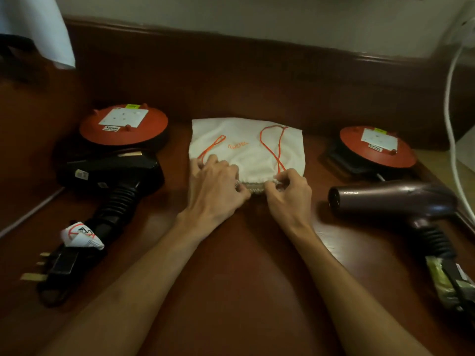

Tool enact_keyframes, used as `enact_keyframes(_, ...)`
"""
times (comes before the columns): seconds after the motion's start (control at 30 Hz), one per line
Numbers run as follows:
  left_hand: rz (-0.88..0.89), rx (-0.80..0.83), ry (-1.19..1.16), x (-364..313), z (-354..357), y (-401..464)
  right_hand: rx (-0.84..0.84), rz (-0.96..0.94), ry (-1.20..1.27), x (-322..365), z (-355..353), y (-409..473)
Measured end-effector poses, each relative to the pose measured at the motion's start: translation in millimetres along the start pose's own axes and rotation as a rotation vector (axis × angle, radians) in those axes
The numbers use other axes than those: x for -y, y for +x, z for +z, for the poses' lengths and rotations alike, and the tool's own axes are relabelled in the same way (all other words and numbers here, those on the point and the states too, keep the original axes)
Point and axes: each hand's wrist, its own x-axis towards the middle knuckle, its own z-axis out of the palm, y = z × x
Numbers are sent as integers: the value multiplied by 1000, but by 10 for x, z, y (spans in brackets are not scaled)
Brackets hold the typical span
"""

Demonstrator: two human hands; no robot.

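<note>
At the middle of the dark wooden table lies a white drawstring bag, flat, with its gathered mouth toward the person. The left hand and the right hand meet at that near hem, the fingers of each curled and pinching the bunched cloth, a short stretch of hem showing between them. Two orange cord loops trail over the top of the bag. Left of the bag, near but apart, sits a black hair dryer with its plug toward the near edge, and behind it a red cable reel. On the right lie a purple hair dryer and a second red reel, with a white cable hanging by the wall. Nothing lies between the forearms and the bag.
</note>
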Motion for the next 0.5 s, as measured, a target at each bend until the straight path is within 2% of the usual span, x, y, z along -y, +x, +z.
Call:
enact_keyframes(0.13, -117, 12, -23, 147, 31, -18, -22, -116, -11, 11, -60, -8)
enact_keyframes(0.23, -88, 19, 10, 159, 72, -107, -33, -172, -79, -63, -100, 25)
enact_keyframes(0.37, -52, -64, 23, 118, 5, -96, -45, -253, -223, -69, -137, 26)
enact_keyframes(0.5, -67, -109, -73, 124, -109, -81, 62, -344, -324, -2, -114, 27)
